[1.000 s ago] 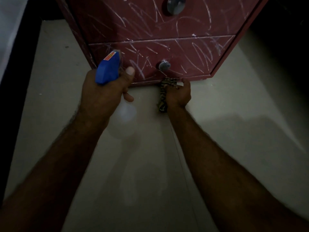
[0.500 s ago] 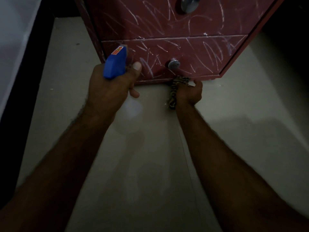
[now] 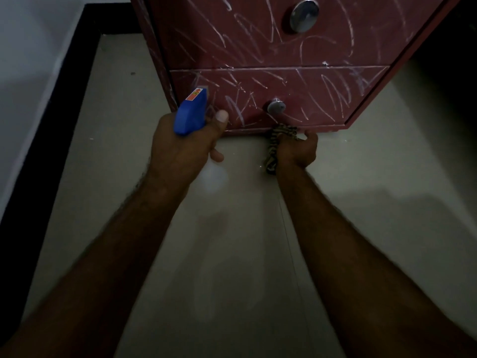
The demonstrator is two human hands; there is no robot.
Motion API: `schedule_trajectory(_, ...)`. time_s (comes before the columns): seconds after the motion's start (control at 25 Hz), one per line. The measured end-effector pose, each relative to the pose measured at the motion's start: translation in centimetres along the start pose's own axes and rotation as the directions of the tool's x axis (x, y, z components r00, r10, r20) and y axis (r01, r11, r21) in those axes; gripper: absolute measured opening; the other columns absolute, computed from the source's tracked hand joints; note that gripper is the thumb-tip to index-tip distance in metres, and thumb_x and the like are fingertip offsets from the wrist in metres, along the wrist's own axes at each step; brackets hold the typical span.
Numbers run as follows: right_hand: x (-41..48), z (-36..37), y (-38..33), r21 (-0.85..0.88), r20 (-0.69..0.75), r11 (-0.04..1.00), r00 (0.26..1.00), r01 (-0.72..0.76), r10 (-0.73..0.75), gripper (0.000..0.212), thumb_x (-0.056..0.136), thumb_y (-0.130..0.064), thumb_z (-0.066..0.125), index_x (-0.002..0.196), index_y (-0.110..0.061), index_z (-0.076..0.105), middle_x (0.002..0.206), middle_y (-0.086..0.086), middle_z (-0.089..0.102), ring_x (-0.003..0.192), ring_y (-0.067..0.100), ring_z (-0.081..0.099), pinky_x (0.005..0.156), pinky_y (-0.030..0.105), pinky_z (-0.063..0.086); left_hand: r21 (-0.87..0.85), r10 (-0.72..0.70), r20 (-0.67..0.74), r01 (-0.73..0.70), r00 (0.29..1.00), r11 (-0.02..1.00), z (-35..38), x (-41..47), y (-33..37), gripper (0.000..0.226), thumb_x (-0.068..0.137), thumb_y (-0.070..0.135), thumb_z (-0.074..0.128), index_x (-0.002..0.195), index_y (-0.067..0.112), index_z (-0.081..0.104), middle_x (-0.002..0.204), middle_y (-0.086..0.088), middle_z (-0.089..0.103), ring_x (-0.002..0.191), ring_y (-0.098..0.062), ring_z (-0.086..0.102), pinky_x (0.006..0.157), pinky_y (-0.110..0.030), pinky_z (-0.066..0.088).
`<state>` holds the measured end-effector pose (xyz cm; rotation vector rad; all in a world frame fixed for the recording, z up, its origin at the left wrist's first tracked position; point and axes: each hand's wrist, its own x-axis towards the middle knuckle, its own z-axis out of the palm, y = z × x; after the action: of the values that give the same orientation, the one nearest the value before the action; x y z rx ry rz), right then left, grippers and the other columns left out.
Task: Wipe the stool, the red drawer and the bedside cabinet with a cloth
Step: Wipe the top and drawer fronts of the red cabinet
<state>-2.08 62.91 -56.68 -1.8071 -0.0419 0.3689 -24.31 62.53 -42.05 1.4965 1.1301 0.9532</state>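
Cloth (image 3: 273, 151), yellow-black striped, lies near-to-far, bunched in my gripping right hand (image 3: 296, 151), far end at the scratched red drawer's (image 3: 309, 99) bottom edge; my left hand (image 3: 183, 153) clasps a blue plastic sprayer (image 3: 191, 116) just left.

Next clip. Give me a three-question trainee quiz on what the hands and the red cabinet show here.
1. Multiple choice: the left hand holds A) a blue spray bottle, B) a brush, C) nothing.
2. True or false: the right hand presses the striped cloth on the upper drawer's knob.
3. How many round knobs show on the red cabinet?
Key: 1 A. 2 False: the cloth is at the bottom edge of the lower drawer. 3 Two.
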Motion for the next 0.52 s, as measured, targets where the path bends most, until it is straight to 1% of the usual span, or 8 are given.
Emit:
schedule_trajectory(0.04,-0.2,0.2,0.1,-0.006,0.021,1.000,1.000,-0.004,0.004,0.055,0.086,-0.015,0.080,0.137,-0.019,0.059,0.109,-0.002,0.065,0.098,0.016,0.065,0.082,0.021,0.051,0.001,0.006,-0.004,-0.006,1.000,1.000,0.0,0.0,0.0,0.027,0.093,0.035,0.072,0.081,0.015,0.058,0.077,-0.018,0.061,0.063,-0.029,0.072,0.065,-0.017,0.058)
schedule_trajectory(0.08,-0.8,0.5,0.1,-0.008,0.059,1.000,0.998,0.005,-0.004,0.054,0.085,-0.015,0.081,0.134,-0.021,0.060,0.106,-0.003,0.066,0.097,0.017,0.067,0.083,0.025,0.055,-0.005,0.011,-0.006,-0.011,1.000,1.000,0.0,0.0,-0.1,0.027,0.093,0.034,0.072,0.083,0.013,0.059,0.077,-0.017,0.061,0.062,-0.028,0.071,0.065,-0.015,0.056)
schedule_trajectory(0.16,-1.6,1.1,1.0,-0.010,0.123,0.999,0.992,0.041,-0.040,0.053,0.078,-0.016,0.086,0.123,-0.029,0.060,0.105,-0.004,0.071,0.096,0.019,0.071,0.086,0.035,0.062,-0.033,0.005,0.000,-0.005,1.000,0.999,-0.2,0.2,-0.2,0.033,0.092,0.035,0.072,0.090,0.004,0.060,0.078,-0.017,0.061,0.062,-0.029,0.071,0.068,-0.022,0.060)
schedule_trajectory(0.2,-1.7,1.2,1.4,-0.008,0.130,0.999,0.990,0.047,-0.046,0.055,0.076,-0.016,0.088,0.120,-0.032,0.059,0.104,-0.003,0.073,0.096,0.020,0.072,0.087,0.038,0.063,-0.048,0.001,-0.001,-0.001,1.000,0.999,-0.4,0.3,-0.4,0.039,0.092,0.035,0.072,0.093,-0.002,0.060,0.078,-0.018,0.061,0.063,-0.031,0.071,0.069,-0.028,0.062)
schedule_trajectory(0.24,-1.6,1.1,1.3,0.002,0.113,0.999,0.993,0.037,-0.037,0.056,0.077,-0.016,0.087,0.122,-0.031,0.058,0.103,-0.003,0.072,0.097,0.021,0.072,0.087,0.037,0.062,-0.050,-0.002,-0.009,0.002,1.000,0.999,-0.6,0.3,-0.6,0.041,0.092,0.035,0.072,0.095,-0.004,0.060,0.079,-0.019,0.061,0.064,-0.033,0.071,0.069,-0.032,0.063)
schedule_trajectory(0.32,-0.7,0.5,0.6,0.033,0.032,0.999,0.999,-0.025,0.024,0.056,0.083,-0.013,0.082,0.134,-0.021,0.058,0.094,-0.006,0.066,0.097,0.021,0.070,0.084,0.031,0.059,-0.030,-0.005,-0.032,0.004,0.999,1.000,-0.9,0.3,-0.6,0.035,0.093,0.035,0.071,0.093,0.002,0.060,0.079,-0.018,0.060,0.065,-0.033,0.071,0.069,-0.030,0.062)
schedule_trajectory(0.4,-0.2,0.4,0.4,0.018,0.006,0.999,0.999,-0.040,0.040,0.055,0.085,-0.012,0.079,0.136,-0.018,0.058,0.094,-0.005,0.064,0.096,0.020,0.069,0.079,0.027,0.054,-0.023,-0.015,-0.068,0.014,0.998,1.000,-1.3,0.3,-0.6,0.029,0.094,0.035,0.071,0.090,0.009,0.060,0.079,-0.017,0.061,0.066,-0.033,0.071,0.066,-0.026,0.061)
schedule_trajectory(0.52,-1.5,1.1,1.1,-0.003,0.090,1.000,0.996,0.027,-0.027,0.057,0.079,-0.017,0.085,0.130,-0.024,0.061,0.107,0.000,0.074,0.098,0.020,0.072,0.084,0.029,0.058,-0.029,-0.057,-0.119,0.054,0.991,0.998,-1.6,0.2,-1.1,0.026,0.093,0.040,0.070,0.082,0.019,0.059,0.080,-0.012,0.065,0.068,-0.028,0.073,0.072,-0.038,0.063)
